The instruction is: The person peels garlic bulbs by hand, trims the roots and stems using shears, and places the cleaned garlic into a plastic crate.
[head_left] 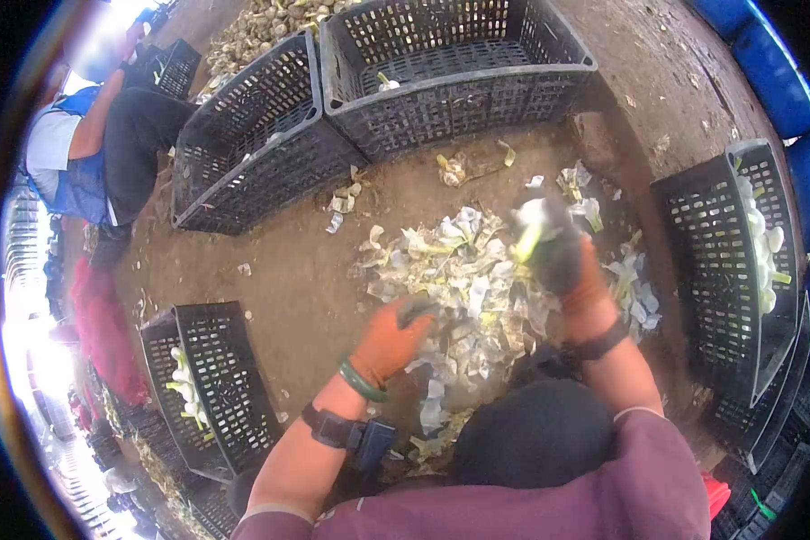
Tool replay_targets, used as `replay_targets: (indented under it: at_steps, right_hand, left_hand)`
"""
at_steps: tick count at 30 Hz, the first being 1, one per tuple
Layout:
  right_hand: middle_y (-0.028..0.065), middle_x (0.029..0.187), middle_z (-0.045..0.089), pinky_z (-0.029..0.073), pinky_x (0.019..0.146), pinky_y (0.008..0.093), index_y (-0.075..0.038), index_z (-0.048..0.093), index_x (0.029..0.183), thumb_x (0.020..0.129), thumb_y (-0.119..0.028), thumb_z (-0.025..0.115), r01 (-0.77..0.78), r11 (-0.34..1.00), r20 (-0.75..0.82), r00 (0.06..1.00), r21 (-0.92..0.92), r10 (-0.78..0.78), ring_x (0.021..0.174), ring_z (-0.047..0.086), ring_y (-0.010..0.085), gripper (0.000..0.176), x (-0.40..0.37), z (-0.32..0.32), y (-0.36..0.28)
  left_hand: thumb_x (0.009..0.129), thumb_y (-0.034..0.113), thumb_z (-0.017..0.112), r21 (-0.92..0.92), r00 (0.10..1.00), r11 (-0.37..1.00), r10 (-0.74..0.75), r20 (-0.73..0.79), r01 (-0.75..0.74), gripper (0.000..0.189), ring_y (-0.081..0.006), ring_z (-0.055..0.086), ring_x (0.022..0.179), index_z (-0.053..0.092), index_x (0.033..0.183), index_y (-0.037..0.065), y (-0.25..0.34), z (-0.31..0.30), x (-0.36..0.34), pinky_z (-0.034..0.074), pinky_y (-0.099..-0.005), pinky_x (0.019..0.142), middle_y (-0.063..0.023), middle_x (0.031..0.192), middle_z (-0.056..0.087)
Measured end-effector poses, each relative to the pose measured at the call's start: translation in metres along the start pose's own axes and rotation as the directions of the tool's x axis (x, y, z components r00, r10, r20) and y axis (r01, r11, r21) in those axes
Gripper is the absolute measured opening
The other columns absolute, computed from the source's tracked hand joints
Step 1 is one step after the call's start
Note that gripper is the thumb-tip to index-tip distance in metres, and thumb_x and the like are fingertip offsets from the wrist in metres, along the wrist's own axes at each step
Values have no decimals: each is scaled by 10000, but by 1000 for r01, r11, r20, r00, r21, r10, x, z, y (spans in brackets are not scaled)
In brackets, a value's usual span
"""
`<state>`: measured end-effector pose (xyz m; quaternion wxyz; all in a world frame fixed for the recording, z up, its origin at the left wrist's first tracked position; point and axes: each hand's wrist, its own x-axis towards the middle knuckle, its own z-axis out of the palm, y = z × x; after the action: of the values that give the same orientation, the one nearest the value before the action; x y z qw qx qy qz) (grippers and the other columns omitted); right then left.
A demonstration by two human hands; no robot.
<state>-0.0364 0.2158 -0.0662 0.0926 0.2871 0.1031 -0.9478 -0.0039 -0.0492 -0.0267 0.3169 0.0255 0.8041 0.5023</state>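
Observation:
My right hand [564, 261], in an orange glove with a dark palm, is closed around a white garlic bulb [532, 216] with a green stem. Motion blurs the bulb and the fingers. Lower and to the left, my left hand [396, 335], gloved the same way, has its fingers curled in; whatever may be between them is hidden. Beneath both hands a pile of papery garlic skins and stem scraps [477, 288] spreads over the brown ground.
Two large black crates [459, 99] stand ahead, with a heap of garlic [274, 22] behind. Crates holding trimmed white bulbs are at my left [229, 378] and right [720, 270]. A person [108, 144] sits at the upper left. Blue barrels [769, 67] line the right edge.

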Motion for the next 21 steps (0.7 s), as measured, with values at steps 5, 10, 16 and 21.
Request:
replay_targets:
  at_steps: [5,10,16,21]
  right_hand:
    - [101,1215,505,456,898,367,-10,376,1283,816,-515,563,645,748,664,491,160,-565,1018,551,191,712,-59,6,-120]
    - [140,1262,494,334,1018,397,4,455,1247,847,-450,543,825,365,485,553,-431,-677,1085,532,247,612,17,63,-72]
    - [220,1288,451,371,982,383,-38,419,1283,863,-282,489,13,-953,304,949,-304,-84,1167,463,341,490,221,-25,30]
    - [203,1172,528,423,892,414,-22,418,1261,891,-285,462,61,-643,356,870,-763,-340,1032,542,355,456,236,-46,54]
  left_hand:
    - [796,174,580,30,967,969,-243,-83,246,305,-228,591,827,576,1032,-19,-47,-25,-5,459,-314,745,-145,936,642]
    - [813,113,491,-14,898,910,-405,170,413,279,-228,594,848,587,1055,12,-69,-38,-12,464,-342,777,-105,962,640]
    - [862,147,469,256,971,938,-241,-1,233,341,-231,583,915,532,1186,64,-92,-49,-34,444,-347,834,-120,1045,623]
    - [883,209,487,158,899,889,-437,12,430,302,-302,601,851,562,1117,34,-56,-57,-40,459,-370,777,-183,1024,614]
